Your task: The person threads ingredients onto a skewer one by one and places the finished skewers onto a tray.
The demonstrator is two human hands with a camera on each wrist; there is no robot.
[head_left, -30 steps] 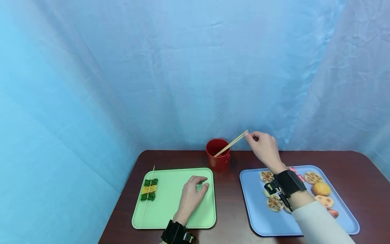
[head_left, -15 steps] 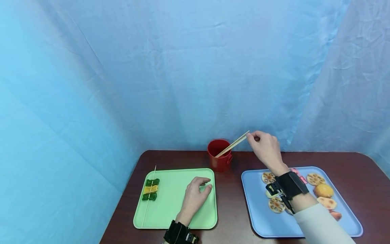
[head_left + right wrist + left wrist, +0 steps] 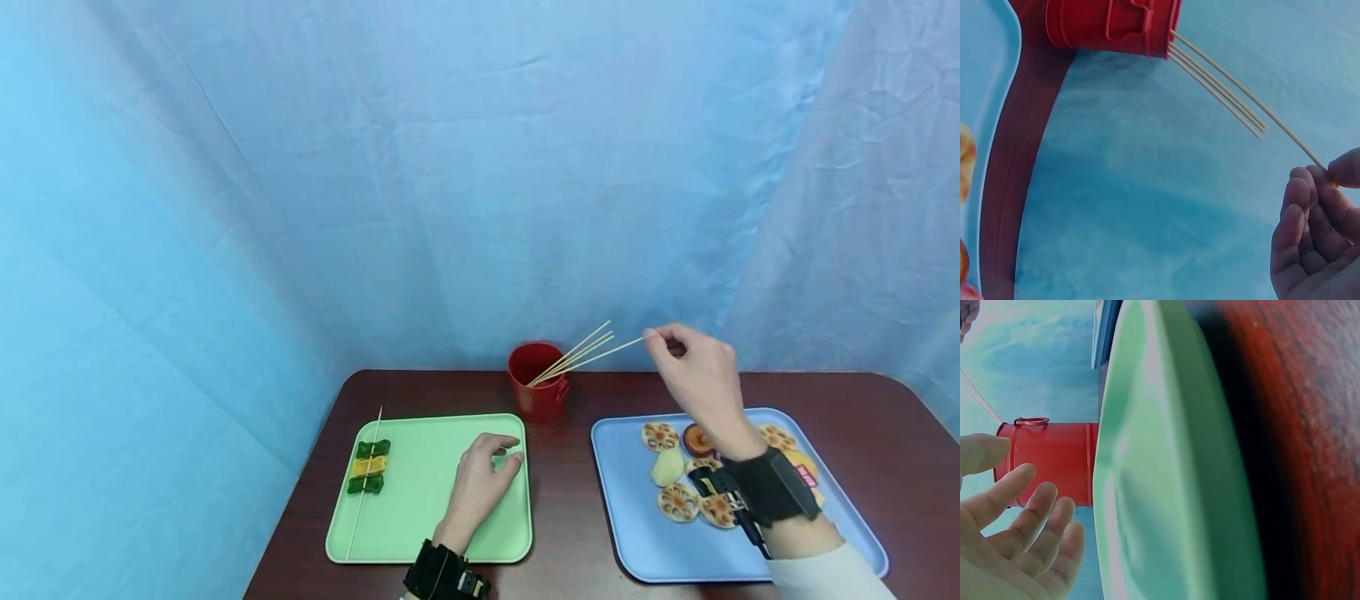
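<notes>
My right hand pinches the upper end of one thin wooden skewer between thumb and forefinger. That skewer's lower end is still inside the red bucket, where several other skewers lean over the rim in a bunch. My left hand hovers over the right half of the green tray, its fingers loosely bent and holding nothing. At the tray's left side lies a skewer threaded with two green pieces and a yellow piece between them.
A blue tray at the right carries several lotus root slices, a pale green piece and a round brown piece; my right forearm hides part of it. Behind the dark wooden table hangs a blue cloth.
My right hand has moved right, drawing one skewer apart from the bunch, which has fanned out at the bucket's rim. My left hand has stayed nearly still.
</notes>
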